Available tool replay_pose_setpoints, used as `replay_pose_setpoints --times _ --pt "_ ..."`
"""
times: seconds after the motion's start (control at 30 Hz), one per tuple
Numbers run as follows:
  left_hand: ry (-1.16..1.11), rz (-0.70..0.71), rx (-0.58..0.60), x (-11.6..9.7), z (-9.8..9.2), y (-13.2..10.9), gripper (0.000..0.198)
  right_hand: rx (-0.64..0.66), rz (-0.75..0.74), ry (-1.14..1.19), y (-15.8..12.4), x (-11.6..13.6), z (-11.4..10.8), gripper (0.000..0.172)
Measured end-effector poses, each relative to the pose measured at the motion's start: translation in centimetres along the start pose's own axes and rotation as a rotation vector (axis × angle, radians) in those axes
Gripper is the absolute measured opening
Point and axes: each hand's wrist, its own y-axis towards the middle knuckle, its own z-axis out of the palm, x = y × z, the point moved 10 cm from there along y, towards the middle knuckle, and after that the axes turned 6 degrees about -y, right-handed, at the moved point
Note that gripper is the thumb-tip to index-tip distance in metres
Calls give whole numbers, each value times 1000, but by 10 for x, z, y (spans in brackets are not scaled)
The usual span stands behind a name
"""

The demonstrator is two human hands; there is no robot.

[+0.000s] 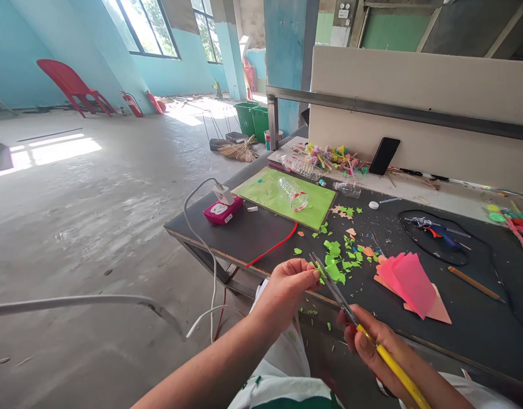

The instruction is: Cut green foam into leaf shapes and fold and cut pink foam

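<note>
Pinched between the thumb and fingers of my left hand [292, 284] is a small piece of green paper [320, 272]. My right hand [378, 341] grips a pair of scissors [338, 298] with yellow on the handle. The scissor blades point up and left, their tips right beside the green paper. Beyond the tips, green paper scraps [335, 267] lie scattered on the dark tabletop. Pink and peach paper sheets [414, 284] are stacked loosely to the right. Small cut stars [348, 211] lie farther back.
A green sheet [261, 193] bears a cut clear bottle [292, 194]. At left stand a magenta power strip [221, 211] and a white cable [187, 210]. A blue glue gun [446, 236], a brown stick [476, 283] and a leaning black phone [384, 155] occupy the right side.
</note>
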Motion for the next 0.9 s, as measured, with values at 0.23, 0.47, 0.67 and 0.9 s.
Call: replay_pose_setpoints --times 0.23,0.47,0.67,0.9 --pt "38 -11 2 3 2 0 18 39 72 43 -6 9 3 64" --pt "44 -9 -6 3 2 1 19 26 65 -1 -3 0 0 59" --pt "41 0 -19 3 0 1 19 11 19 -28 1 -2 -1 57" --pt "32 10 -14 3 1 0 19 -48 24 -75 0 -2 -5 59"
